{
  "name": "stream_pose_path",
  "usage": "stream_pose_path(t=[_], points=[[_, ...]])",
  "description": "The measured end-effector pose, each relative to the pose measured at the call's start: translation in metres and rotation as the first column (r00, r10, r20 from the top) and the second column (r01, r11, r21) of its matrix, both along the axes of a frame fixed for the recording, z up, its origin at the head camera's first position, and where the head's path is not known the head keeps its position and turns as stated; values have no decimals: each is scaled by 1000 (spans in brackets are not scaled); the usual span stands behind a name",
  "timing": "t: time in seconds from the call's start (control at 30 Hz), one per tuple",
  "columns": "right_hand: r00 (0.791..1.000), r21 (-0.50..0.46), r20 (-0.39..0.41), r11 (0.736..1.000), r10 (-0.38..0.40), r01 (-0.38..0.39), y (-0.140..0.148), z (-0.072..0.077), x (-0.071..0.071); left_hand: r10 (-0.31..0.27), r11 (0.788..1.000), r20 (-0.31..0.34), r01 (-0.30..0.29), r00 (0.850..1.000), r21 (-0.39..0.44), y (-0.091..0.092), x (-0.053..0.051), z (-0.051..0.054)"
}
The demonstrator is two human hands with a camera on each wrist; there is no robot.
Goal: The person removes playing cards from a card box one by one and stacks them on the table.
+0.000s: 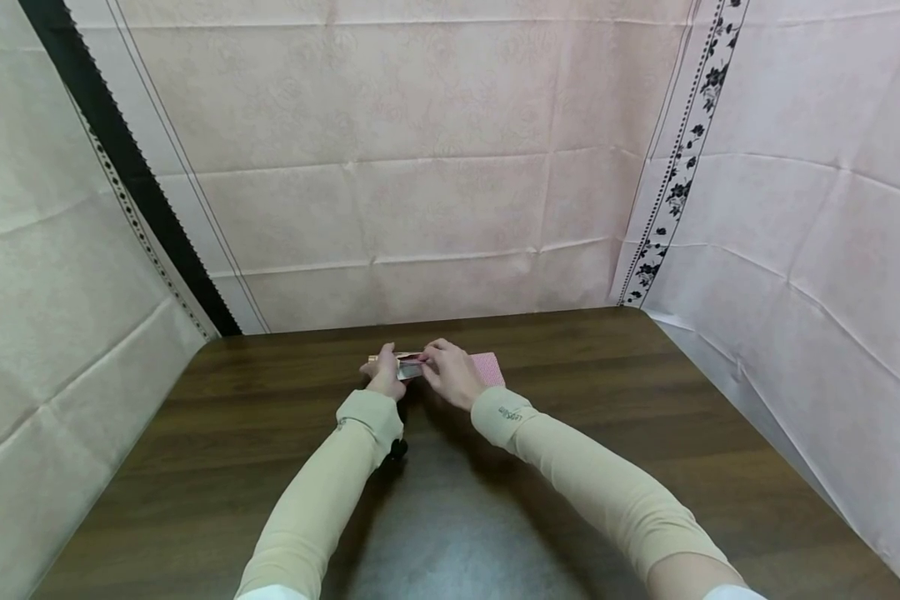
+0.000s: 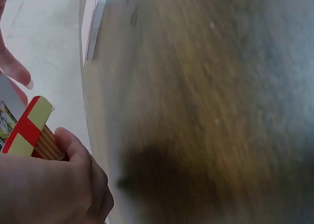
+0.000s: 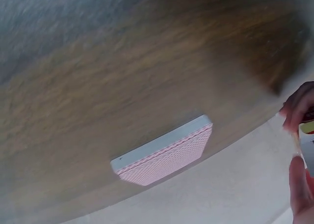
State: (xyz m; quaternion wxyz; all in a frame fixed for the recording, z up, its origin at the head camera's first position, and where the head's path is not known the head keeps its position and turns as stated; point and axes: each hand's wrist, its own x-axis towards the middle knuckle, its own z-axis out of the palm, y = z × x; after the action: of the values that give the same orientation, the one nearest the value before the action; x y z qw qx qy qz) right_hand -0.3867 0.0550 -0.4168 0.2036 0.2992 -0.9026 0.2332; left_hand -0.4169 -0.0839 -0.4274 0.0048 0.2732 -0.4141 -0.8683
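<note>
A small box with red and yellow blocks and a striped side [image 2: 30, 128] is gripped by the left hand [image 2: 59, 184], its thumb against the striped side. In the head view the left hand [image 1: 385, 372] holds it near the table's far edge. The right hand [image 1: 453, 375] is at the box's right side, its fingers bent round a pale, thin piece [image 1: 409, 370]. The left wrist view shows that piece [image 2: 12, 98] beside the box; whether it is a flap or a separate piece I cannot tell. In the right wrist view the right hand [image 3: 302, 197] is partly cut off.
A pink-patterned block with white sides [image 3: 167, 157] lies on the brown wooden table [image 1: 570, 367], partly behind the right hand in the head view. Pale cloth [image 1: 420, 208] hangs behind the table and at both sides. A small dark object [image 1: 398, 449] is beside the left cuff.
</note>
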Motion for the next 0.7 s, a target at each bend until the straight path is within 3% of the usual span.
stream_pose_path(t=[0.3, 0.53, 0.7], points=[[988, -101, 145, 993, -46, 61, -11, 5, 5, 64, 998, -14, -64, 998, -18, 1, 2, 2], [981, -52, 181, 995, -70, 81, -11, 4, 3, 112, 993, -35, -113, 993, -31, 4, -3, 0], [962, 5, 272, 999, -39, 39, -7, 3, 2, 110, 989, -10, -110, 994, -94, 2, -6, -6]])
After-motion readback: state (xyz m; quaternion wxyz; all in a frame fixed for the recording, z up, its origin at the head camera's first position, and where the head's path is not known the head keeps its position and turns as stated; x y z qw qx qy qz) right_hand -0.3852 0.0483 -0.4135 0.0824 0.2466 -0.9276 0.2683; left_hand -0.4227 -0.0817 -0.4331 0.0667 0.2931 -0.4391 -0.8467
